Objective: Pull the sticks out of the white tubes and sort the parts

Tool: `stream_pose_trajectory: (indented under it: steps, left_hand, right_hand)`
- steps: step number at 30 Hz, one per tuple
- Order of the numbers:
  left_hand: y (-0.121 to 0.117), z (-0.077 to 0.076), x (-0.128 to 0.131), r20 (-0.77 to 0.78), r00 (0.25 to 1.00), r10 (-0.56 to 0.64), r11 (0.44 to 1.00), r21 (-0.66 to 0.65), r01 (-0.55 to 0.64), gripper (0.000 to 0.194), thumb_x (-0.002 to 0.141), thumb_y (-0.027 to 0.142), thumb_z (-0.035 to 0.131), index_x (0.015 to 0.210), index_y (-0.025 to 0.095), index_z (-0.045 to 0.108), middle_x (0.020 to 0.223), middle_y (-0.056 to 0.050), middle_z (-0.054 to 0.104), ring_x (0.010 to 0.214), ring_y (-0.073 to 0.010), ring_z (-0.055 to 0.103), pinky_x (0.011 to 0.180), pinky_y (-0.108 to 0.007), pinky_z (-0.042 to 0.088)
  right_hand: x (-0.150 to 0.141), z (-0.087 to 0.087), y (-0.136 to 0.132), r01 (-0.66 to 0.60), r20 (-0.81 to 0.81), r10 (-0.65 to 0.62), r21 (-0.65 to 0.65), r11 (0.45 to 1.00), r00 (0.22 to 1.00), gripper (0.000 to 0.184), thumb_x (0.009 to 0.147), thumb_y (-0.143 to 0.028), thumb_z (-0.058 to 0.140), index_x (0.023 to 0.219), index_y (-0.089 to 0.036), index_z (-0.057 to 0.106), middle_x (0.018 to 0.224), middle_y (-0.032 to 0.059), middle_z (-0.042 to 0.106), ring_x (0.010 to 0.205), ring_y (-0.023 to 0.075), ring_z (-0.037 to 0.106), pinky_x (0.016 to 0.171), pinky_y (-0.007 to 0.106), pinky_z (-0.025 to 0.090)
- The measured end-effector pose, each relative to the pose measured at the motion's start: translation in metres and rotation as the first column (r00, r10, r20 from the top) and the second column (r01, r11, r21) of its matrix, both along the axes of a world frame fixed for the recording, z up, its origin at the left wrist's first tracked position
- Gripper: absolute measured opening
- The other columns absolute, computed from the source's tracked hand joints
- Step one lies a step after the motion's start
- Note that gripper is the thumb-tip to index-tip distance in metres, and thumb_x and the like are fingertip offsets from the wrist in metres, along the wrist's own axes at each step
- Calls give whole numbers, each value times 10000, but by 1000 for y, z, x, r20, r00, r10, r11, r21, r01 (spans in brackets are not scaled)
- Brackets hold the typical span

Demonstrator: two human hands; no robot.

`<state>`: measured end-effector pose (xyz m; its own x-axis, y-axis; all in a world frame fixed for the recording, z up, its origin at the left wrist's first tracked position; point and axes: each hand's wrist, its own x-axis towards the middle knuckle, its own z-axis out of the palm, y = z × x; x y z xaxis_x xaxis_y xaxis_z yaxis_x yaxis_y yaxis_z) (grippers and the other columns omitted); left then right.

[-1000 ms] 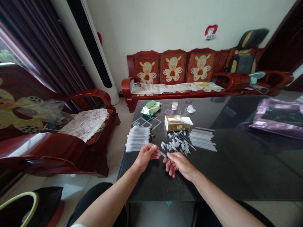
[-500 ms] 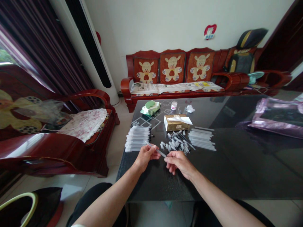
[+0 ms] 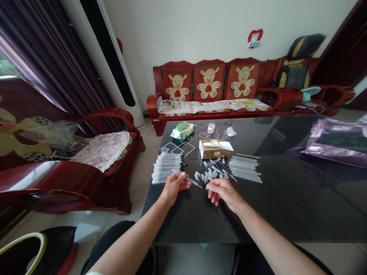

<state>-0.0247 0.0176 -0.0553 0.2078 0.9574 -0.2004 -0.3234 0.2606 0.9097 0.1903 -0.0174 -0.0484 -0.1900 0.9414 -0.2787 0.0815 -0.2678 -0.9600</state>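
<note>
My left hand is closed on a thin clear pen tube that slants up to the left, above the near left part of the black glass table. My right hand hovers just right of the tube's lower end, fingers curled downward, next to a loose heap of small caps and dark refills. Whether it pinches anything is hidden. A tidy stack of clear tubes lies left of the heap, and a second row of tubes lies to its right.
A brown tissue box stands behind the heap, with a green wipes pack, a small cup and crumpled paper farther back. A purple plastic bag lies at the table's right. A red wooden armchair stands to the left.
My right hand has let go of the tube's end and moved right and slightly away, toward the heap. My left hand has lifted the tube a little.
</note>
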Motion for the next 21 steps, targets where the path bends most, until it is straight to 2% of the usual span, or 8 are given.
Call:
stream_pose_trajectory:
  steps: [4, 6, 8, 11, 15, 19, 21]
  left_hand:
    - [2, 0, -2, 22, 999, 28, 999, -21, -28, 314, 740, 386, 696, 829, 94, 620, 651, -68, 679, 583, -121, 645, 599, -216, 535]
    - [2, -2, -1, 35, 999, 13, 1000, -21, -12, 309, 749, 379, 690, 844, 94, 619, 657, -70, 683, 584, -119, 646, 602, -212, 536]
    - [1, -4, 0, 41, 999, -2, 1000, -20, 3, 311, 757, 381, 682, 854, 92, 619, 664, -74, 686, 582, -117, 646, 605, -210, 537]
    - [0, -7, 2, 35, 999, -11, 1000, -26, 12, 311, 761, 379, 678, 855, 88, 621, 664, -75, 686, 580, -117, 647, 606, -210, 539]
    - [0, -9, 1, 29, 999, -15, 999, -29, 16, 306, 767, 372, 673, 864, 86, 622, 660, -75, 685, 590, -121, 650, 604, -209, 539]
    - [0, -8, 1, 31, 999, -16, 999, -28, 17, 300, 772, 371, 668, 862, 88, 622, 668, -80, 689, 604, -127, 655, 612, -216, 541]
    - [0, -6, 1, 33, 999, -14, 999, -32, 15, 302, 767, 372, 674, 856, 87, 624, 666, -80, 690, 606, -128, 656, 613, -216, 540]
  right_hand:
    - [33, 0, 14, 199, 228, -224, 127, 972, 947, 268, 750, -408, 568, 750, -145, 612, 586, 41, 636, 419, 124, 561, 331, 209, 397]
    - [46, -3, 19, 225, 339, -280, 193, 955, 898, 245, 753, -381, 553, 799, -154, 632, 573, 30, 630, 406, 123, 546, 340, 218, 390]
    - [52, -6, 21, 187, 467, -295, 263, 946, 834, 221, 746, -349, 556, 818, -165, 655, 556, 20, 628, 405, 123, 538, 376, 226, 393]
    - [49, -8, 20, 60, 653, -298, 361, 931, 697, 172, 728, -300, 575, 786, -185, 689, 607, 25, 665, 497, 140, 592, 493, 242, 421]
    - [40, -7, 19, -64, 791, -302, 393, 917, 533, 172, 741, -265, 559, 800, -217, 713, 709, 34, 705, 657, 177, 640, 589, 257, 411]
    - [39, -7, 22, -81, 816, -312, 397, 914, 486, 204, 753, -293, 562, 864, -223, 717, 749, 44, 709, 692, 197, 637, 604, 272, 406]
    - [37, -6, 21, -75, 781, -316, 418, 905, 539, 219, 766, -316, 557, 881, -212, 710, 713, 43, 697, 652, 189, 626, 594, 269, 409]
